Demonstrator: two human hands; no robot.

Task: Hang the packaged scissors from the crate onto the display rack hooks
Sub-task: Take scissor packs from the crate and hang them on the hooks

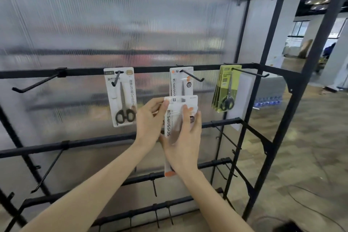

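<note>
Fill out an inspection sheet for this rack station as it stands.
Surface: black rack with ribbed panel; far-left top hook bare.
Job's things: white pack, orange pack, green packs hung on the top rail; another orange pack in hand, below its hook. Crate not in view.
Clutter: nothing seen.
Grips: left hand pinches the pack's top edge; right hand holds its front.
Cables: thin cable on floor.
Surroundings: wood-look floor, open room to the right.
</note>
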